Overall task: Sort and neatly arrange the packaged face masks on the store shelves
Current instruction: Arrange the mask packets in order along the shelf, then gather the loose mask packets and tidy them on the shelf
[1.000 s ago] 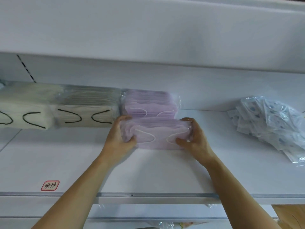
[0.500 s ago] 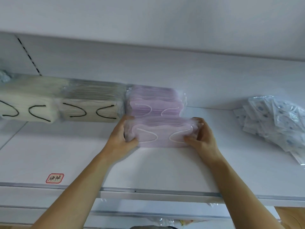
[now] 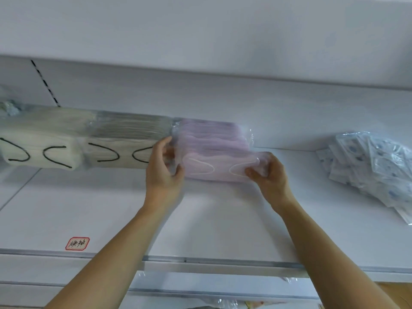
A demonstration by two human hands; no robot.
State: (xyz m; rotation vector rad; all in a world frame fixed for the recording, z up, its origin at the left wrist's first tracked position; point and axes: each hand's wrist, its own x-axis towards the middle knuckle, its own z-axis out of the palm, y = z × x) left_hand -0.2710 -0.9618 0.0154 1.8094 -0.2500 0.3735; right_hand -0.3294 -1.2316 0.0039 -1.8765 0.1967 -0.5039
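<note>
Lilac mask pack [image 3: 219,167] pinched at both ends, left hand [image 3: 163,172], right hand [image 3: 268,175]; best slid squarely against the rear lilac stack [image 3: 211,137].

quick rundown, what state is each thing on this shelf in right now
left hand: grips purple pack's left end
right hand: grips its right end
purple pack: held, against the purple stack
purple stack: upright, at the back
cream packs: lined up in a row
blue pile: loose, unsorted
</note>
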